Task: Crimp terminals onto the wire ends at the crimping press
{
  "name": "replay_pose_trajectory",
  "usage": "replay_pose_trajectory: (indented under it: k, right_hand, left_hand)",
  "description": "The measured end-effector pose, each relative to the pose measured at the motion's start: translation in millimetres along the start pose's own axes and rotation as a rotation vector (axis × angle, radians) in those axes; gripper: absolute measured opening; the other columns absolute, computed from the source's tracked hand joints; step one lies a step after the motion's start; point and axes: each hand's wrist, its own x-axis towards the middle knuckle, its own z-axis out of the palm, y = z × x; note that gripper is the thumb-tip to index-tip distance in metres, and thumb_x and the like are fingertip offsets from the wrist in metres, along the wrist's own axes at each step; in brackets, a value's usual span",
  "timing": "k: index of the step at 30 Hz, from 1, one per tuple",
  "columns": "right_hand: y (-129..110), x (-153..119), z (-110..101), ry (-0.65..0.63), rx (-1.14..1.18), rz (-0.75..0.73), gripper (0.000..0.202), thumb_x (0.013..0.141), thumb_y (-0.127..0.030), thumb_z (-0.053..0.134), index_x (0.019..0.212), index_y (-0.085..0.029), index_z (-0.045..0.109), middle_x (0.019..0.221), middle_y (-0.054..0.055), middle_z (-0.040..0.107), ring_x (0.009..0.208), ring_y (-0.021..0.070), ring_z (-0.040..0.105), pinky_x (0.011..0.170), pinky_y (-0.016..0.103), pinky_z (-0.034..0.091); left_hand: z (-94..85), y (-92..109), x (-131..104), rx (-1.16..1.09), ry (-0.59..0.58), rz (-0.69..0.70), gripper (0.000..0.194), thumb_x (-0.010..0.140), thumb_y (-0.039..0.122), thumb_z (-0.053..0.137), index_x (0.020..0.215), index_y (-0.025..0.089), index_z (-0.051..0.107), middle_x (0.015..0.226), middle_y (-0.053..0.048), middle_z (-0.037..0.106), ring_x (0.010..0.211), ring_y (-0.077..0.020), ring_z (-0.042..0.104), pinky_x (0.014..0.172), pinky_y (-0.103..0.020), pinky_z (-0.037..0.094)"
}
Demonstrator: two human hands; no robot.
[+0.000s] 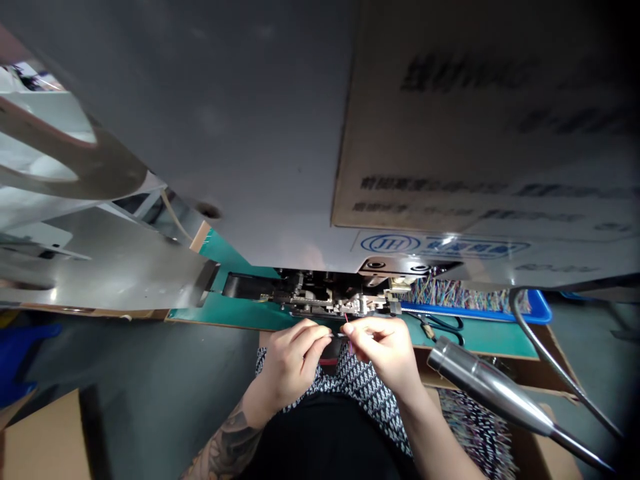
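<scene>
My left hand (299,355) is closed in a pinch, thumb against index finger, and whatever its tips hold is too small to make out. Facing it a short gap away, my right hand (384,352) pinches a thin pinkish-red wire (346,319), whose ends show above and below the fingertips. Both hands are just in front of the crimping machine's metal working head (340,305), at the near edge of the green tabletop (240,319). The black-handled scissors (443,323) lie to the right of my right hand.
The machine's large grey housing (270,133) hangs low over the table. A blue tray (543,310) of many coloured wires stands at the right. A metal lamp (493,387) on a flexible neck juts in at lower right, above more bundled wires (475,427). A cardboard box (47,440) is at lower left.
</scene>
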Motion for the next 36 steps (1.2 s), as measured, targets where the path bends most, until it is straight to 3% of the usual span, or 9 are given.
replay_pose_trajectory:
  k: [4,7,16,22,26,28,31,34,36]
  right_hand:
    - [5.7,-1.9,10.6,0.149,0.057,-0.034,0.029,0.090,-0.045,0.084,0.075,-0.021,0.084,0.055,0.001,0.069,0.044,0.0125,0.054,0.044,0.024,0.044]
    - [12.8,1.8,14.6,0.189,0.093,-0.052,0.032,0.092,-0.048,0.083,0.075,-0.020,0.084,0.054,0.001,0.067,0.043,0.0116,0.054,0.043,0.023,0.043]
    - [14.9,7.4,17.6,0.180,0.137,-0.026,0.050,0.090,-0.052,0.083,0.055,-0.017,0.072,0.049,0.001,0.062,0.041,0.0095,0.049,0.042,0.022,0.035]
    - [16.1,7.3,18.1,0.182,0.112,-0.038,0.047,0.091,-0.051,0.082,0.059,-0.017,0.075,0.052,0.002,0.066,0.042,0.0098,0.051,0.043,0.021,0.038]
    - [16.7,8.2,13.7,0.037,0.152,0.024,0.037,0.089,-0.052,0.084,0.073,-0.018,0.084,0.053,0.002,0.068,0.040,0.0101,0.049,0.040,0.022,0.035]
    - [16.1,7.5,10.5,-0.062,0.215,0.076,0.033,0.088,-0.051,0.085,0.080,-0.020,0.087,0.051,0.001,0.067,0.038,0.0091,0.044,0.038,0.021,0.031]
    - [15.5,5.6,6.6,-0.142,0.285,0.141,0.031,0.090,-0.051,0.083,0.082,-0.022,0.087,0.050,0.001,0.066,0.036,0.0077,0.038,0.038,0.021,0.025]
    - [16.9,3.3,5.8,-0.134,0.276,0.145,0.032,0.091,-0.051,0.082,0.081,-0.021,0.087,0.051,0.001,0.066,0.037,0.0085,0.040,0.039,0.022,0.025]
    - [18.2,1.2,7.8,-0.094,0.251,0.114,0.033,0.091,-0.050,0.082,0.080,-0.020,0.086,0.052,0.001,0.066,0.038,0.0089,0.043,0.039,0.021,0.027]
  left_hand:
    - [4.2,7.0,3.9,0.026,0.073,-0.022,0.012,0.103,0.011,0.062,0.107,0.018,0.070,0.092,-0.005,0.078,0.079,-0.0170,0.076,0.073,-0.027,0.059]
    - [7.8,10.0,5.4,0.035,0.090,-0.040,0.012,0.103,0.011,0.063,0.107,0.018,0.071,0.092,-0.006,0.078,0.080,-0.0174,0.076,0.073,-0.027,0.060]
    - [12.2,10.5,3.9,0.026,0.118,-0.085,0.013,0.102,0.010,0.063,0.108,0.018,0.072,0.093,-0.005,0.078,0.083,-0.0176,0.077,0.076,-0.027,0.059]
    - [11.3,8.4,3.2,0.038,0.124,-0.066,0.014,0.102,0.009,0.063,0.109,0.018,0.072,0.094,-0.006,0.078,0.081,-0.0170,0.076,0.073,-0.027,0.058]
    - [4.9,6.6,2.1,-0.020,0.071,-0.055,0.016,0.104,0.010,0.060,0.108,0.018,0.073,0.090,-0.005,0.075,0.077,-0.0163,0.073,0.072,-0.028,0.056]
    - [0.3,7.7,1.4,-0.116,0.011,-0.106,0.014,0.104,0.014,0.060,0.103,0.019,0.073,0.086,-0.004,0.073,0.073,-0.0157,0.069,0.070,-0.028,0.053]
    - [-5.2,10.0,2.0,-0.351,-0.092,-0.307,0.019,0.104,0.023,0.061,0.087,0.018,0.070,0.071,-0.001,0.065,0.060,-0.0131,0.058,0.058,-0.026,0.044]
    - [-7.2,10.8,4.7,-0.618,-0.177,-0.539,0.028,0.102,0.029,0.060,0.076,0.018,0.063,0.061,0.000,0.060,0.054,-0.0122,0.052,0.053,-0.024,0.040]
    - [-6.6,11.2,6.1,-0.697,-0.183,-0.609,0.028,0.100,0.031,0.061,0.076,0.017,0.064,0.061,0.000,0.060,0.055,-0.0127,0.053,0.054,-0.024,0.041]
